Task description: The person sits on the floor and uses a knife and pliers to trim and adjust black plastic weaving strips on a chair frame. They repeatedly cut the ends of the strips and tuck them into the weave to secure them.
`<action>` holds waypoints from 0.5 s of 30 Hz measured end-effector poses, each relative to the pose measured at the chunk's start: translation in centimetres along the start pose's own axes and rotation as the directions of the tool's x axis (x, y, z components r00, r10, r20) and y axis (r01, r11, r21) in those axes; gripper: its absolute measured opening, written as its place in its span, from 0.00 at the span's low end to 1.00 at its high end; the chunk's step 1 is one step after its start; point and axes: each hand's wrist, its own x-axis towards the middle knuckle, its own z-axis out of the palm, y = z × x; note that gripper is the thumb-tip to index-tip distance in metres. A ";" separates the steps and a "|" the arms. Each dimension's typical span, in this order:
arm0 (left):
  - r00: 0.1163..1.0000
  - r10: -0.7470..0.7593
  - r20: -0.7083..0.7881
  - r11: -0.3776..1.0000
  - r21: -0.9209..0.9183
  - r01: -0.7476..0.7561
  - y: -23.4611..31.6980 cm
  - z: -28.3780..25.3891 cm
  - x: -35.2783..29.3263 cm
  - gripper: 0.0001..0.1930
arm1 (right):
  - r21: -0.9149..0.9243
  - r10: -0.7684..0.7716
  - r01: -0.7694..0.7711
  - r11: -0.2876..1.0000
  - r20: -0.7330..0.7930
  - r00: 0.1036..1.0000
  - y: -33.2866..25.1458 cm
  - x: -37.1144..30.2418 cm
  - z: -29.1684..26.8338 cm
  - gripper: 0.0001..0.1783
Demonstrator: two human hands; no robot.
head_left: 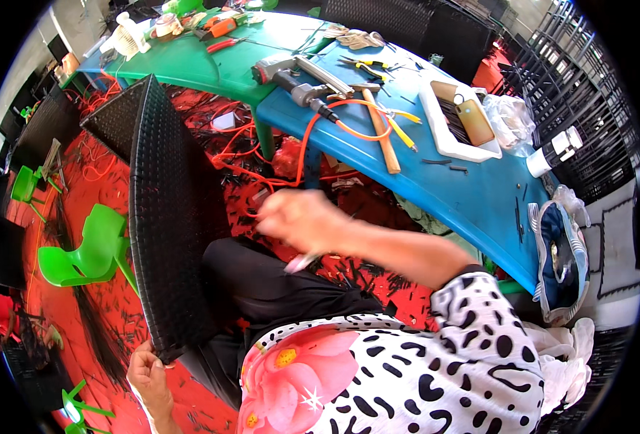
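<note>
A black woven wicker panel [164,217] stands on edge beside my legs, with a second woven side joined to its far end. At its near lower corner, the fingers of my left hand [148,372] are closed on the edge. My right hand [298,220] is smeared by motion over my knee, between the panel and the blue table [472,188]; its fingers look curled, but whether they hold anything is unclear. On the table lie a nail gun [302,90] with an orange hose and a hammer [383,134].
Pliers [367,66] and a white tray [464,150] of dark strips are on the blue table. Tools cover part of a green table [190,58]. A green chair [88,249] stands left of the panel. Orange hose and black scraps litter the red floor [103,181].
</note>
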 end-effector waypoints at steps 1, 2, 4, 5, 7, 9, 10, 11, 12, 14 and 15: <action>1.000 -0.019 0.006 1.000 0.001 0.019 0.4 0.1 0.1 0.02 | -0.167 0.029 -0.052 0.985 -0.139 0.990 3.2 -1.3 -2.4 0.17; 1.000 -0.027 0.013 1.000 -0.003 0.027 0.8 0.2 0.2 0.02 | -0.306 0.144 -0.216 0.927 -0.239 0.960 6.5 -2.8 -4.9 0.17; 0.999 -0.036 0.016 0.999 -0.033 0.037 0.4 0.0 0.1 0.03 | -0.435 0.153 -0.353 0.828 -0.431 0.889 12.8 -6.6 -10.1 0.14; 1.000 -0.003 0.002 1.000 -0.022 0.003 0.1 0.0 0.1 0.03 | -0.442 0.234 -0.481 0.757 -0.503 0.832 15.0 -8.2 -12.3 0.13; 0.998 0.065 0.010 0.998 -0.003 -0.065 -1.0 0.3 1.1 0.03 | -0.486 0.241 -0.661 0.572 -0.671 0.701 19.2 -12.4 -15.7 0.12; 0.999 0.033 -0.013 0.999 0.028 -0.032 -0.8 -0.5 0.7 0.03 | -0.447 0.300 -0.761 0.471 -0.730 0.615 21.2 -13.6 -16.9 0.14; 0.999 0.018 -0.035 0.999 0.039 -0.017 -0.3 -0.7 0.2 0.03 | -0.455 0.322 -0.761 0.462 -0.714 0.622 21.8 -13.5 -17.2 0.15; 0.999 0.008 -0.034 0.999 0.036 -0.006 -0.6 -0.9 0.4 0.03 | -0.460 0.346 -0.776 0.432 -0.710 0.613 21.7 -14.1 -17.5 0.16; 0.999 0.024 -0.030 0.999 0.048 -0.022 -1.0 -1.0 0.6 0.03 | -0.466 0.369 -0.789 0.401 -0.706 0.605 21.6 -14.2 -17.7 0.18; 0.998 0.050 -0.027 0.996 0.079 -0.048 -1.4 -1.3 1.0 0.02 | -0.582 0.266 -0.738 0.342 -0.693 0.670 19.8 -13.8 -18.0 0.19; 0.999 0.014 -0.029 0.997 0.075 -0.011 -1.3 -1.6 1.0 0.02 | -0.635 0.217 -0.707 0.310 -0.677 0.703 19.2 -13.3 -18.1 0.19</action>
